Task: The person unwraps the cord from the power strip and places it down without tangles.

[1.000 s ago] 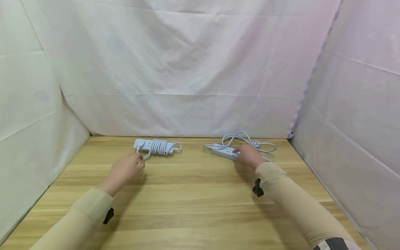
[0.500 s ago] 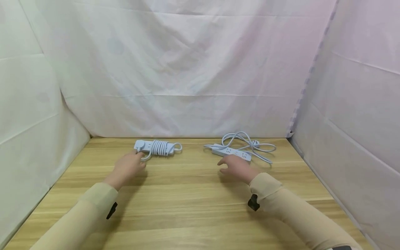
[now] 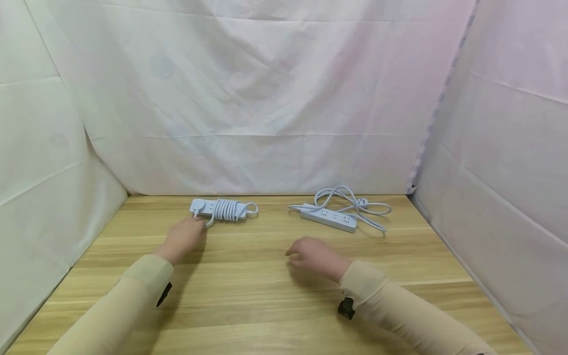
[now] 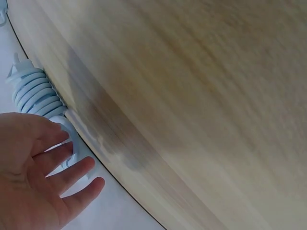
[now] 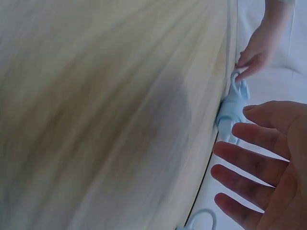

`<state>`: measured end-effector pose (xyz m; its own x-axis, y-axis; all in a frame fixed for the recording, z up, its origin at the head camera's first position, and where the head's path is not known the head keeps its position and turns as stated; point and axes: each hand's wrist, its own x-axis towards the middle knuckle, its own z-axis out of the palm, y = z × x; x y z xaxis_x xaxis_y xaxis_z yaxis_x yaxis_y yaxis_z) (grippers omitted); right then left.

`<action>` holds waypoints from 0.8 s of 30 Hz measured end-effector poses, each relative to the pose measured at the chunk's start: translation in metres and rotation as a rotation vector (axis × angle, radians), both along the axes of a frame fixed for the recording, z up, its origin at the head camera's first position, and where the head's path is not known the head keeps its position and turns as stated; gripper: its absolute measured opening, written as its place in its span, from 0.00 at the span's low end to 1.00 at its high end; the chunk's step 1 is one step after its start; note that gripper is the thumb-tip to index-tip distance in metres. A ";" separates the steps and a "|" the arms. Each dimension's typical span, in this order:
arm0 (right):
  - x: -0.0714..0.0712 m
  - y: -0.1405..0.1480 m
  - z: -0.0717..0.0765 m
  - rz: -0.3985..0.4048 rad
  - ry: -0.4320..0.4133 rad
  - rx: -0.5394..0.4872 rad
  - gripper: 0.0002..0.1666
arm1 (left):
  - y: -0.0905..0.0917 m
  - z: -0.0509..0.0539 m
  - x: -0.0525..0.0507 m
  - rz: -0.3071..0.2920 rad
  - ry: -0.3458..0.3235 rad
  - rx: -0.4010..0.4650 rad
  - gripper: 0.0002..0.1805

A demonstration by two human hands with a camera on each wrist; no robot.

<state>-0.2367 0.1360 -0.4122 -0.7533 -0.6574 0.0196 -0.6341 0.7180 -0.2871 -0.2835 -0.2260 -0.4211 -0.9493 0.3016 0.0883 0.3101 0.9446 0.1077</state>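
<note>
A white power strip [image 3: 206,207] with its cord [image 3: 227,209] wound round it lies at the back left of the table, its plug seated at the left end. My left hand [image 3: 184,239] is just in front of that plug end, fingers relaxed and spread in the left wrist view; whether a fingertip touches the cord loop I cannot tell. A second power strip [image 3: 330,217] lies at the back right, its cord [image 3: 330,195] in loose loops with the plug [image 3: 362,202] beside it. In front of and left of this strip hovers my right hand [image 3: 317,257], fingers extended and apart, holding nothing.
A wooden table [image 3: 248,296] carries both strips near its back edge. White cloth [image 3: 275,98] hangs behind it and along both sides. Each wrist wears a small black device [image 3: 346,308] under a beige sleeve [image 3: 381,296].
My right hand has left the right-hand power strip and moved left and toward me. My left hand has shifted slightly to the right. Both strips stay where they were.
</note>
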 end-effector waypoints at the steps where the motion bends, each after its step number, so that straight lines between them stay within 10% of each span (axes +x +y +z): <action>1: 0.002 -0.002 0.000 0.009 0.007 0.003 0.13 | 0.000 0.000 0.000 -0.003 -0.004 0.000 0.06; 24: 0.006 -0.023 0.001 -0.046 -0.098 -0.016 0.15 | 0.018 0.003 0.003 -0.095 0.129 -0.072 0.05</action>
